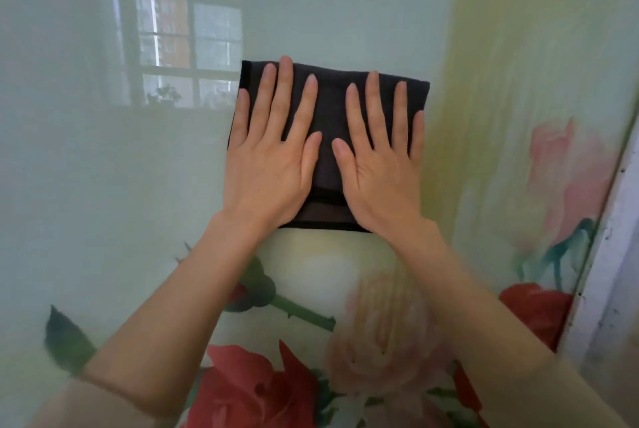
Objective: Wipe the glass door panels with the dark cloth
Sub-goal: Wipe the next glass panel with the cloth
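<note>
Flat against the glass door panel (103,168), the dark cloth (328,116) lies folded into a rough square beneath both palms. Left hand (273,154) covers its left half, right hand (377,158) its right half, fingers spread wide and pressing rather than gripping, thumbs nearly meeting at the middle. Painted roses (249,389) show lower on the panel, and a pale frame (601,255) runs down the right.

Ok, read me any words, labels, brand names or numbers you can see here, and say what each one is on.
None: no readable text anywhere.
The dark cloth shows no tag or logo.
The glass door panel carries only printed roses and a window reflection.
The left hand and right hand lie flat on the cloth and may hide something.
</note>
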